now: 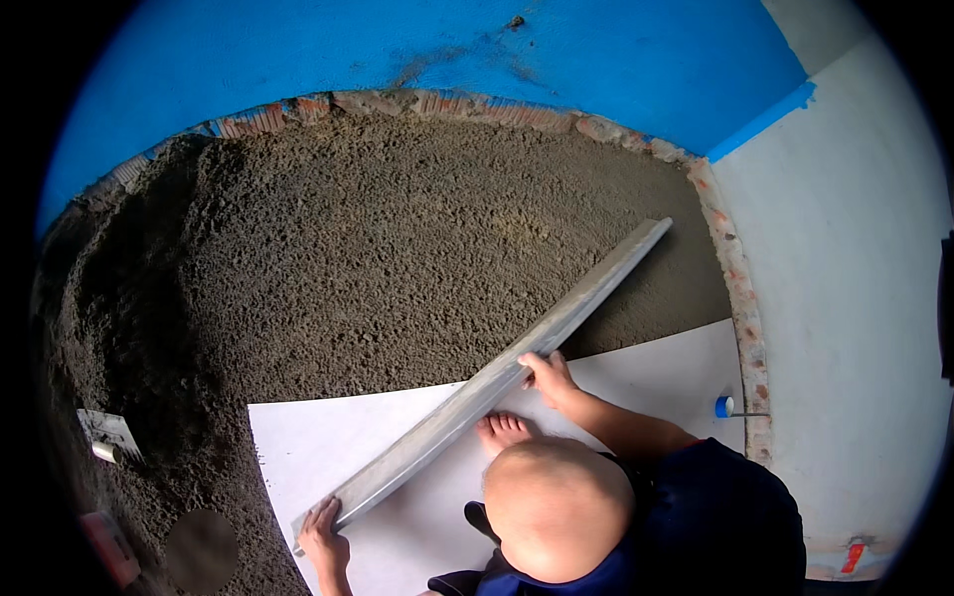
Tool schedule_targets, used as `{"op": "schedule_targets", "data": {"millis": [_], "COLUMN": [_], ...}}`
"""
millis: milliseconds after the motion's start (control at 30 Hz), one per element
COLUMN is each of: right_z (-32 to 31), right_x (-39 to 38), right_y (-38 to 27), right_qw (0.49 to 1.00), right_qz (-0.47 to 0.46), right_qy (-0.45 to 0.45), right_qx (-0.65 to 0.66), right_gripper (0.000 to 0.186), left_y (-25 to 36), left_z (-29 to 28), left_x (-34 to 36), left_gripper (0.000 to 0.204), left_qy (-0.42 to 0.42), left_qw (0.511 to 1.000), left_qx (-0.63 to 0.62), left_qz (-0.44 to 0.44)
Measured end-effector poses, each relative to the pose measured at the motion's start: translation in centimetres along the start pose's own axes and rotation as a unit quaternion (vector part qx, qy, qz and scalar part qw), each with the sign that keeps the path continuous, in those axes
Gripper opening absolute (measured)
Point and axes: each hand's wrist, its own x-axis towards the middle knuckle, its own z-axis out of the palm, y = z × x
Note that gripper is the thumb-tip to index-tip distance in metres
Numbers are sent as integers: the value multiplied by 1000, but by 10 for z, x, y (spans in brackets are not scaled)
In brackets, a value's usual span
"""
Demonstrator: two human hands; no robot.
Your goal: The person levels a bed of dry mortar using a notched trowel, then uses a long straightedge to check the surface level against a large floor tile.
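Note:
A long grey metal screed bar (596, 281) lies slantwise, its far end resting over the damp mortar (358, 238) and its near end over a white sheet (328, 429). My left hand (323, 541) grips the bar at its near left end, fingers over the top. Around the bar's middle, my right hand (550, 379) is closed with the thumb on its upper face. Mortar left of the bar is coarse and crumbly; the strip (681, 288) to its right looks flat and smooth. My bare foot (504, 429) stands on the sheet beside the bar, below my bent knee.
A trowel (111, 435) lies on the mortar at left, with a red object (109, 548) nearer me. The mortar heaps up at far left. A blue wall (447, 50) and white wall (845, 278) have exposed brick bases. A blue-ended pipe (724, 407) sticks out at right.

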Motion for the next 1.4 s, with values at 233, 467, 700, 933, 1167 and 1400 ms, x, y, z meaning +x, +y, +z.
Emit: {"op": "schedule_targets", "data": {"millis": [233, 467, 700, 933, 1167, 1400], "right_z": [-110, -167, -85, -3, 102, 236], "right_x": [4, 20, 30, 20, -61, -119], "right_y": [-13, 23, -10, -2, 29, 80], "right_qw": [993, 985, 991, 995, 963, 879], "right_qz": [12, 38, 14, -32, 21, -11], "right_qy": [98, 153, 134, 65, -172, -406], "right_qx": [66, 73, 4, -68, -206, -250], "right_gripper": [24, 19, 30, 39, 49, 60], "left_y": [64, 89, 60, 6, -46, 13], "left_z": [26, 44, 28, 18, -15, -69], "left_x": [48, 78, 66, -27, -178, -247], "left_gripper": [48, 37, 40, 42, 54, 44], "left_qy": [-74, -79, -48, -20, 51, -136], "left_qw": [990, 982, 993, 1000, 989, 927], "left_qx": [-20, -12, 3, -12, 44, 151], "left_qz": [117, 170, 104, 0, -130, -314]}}
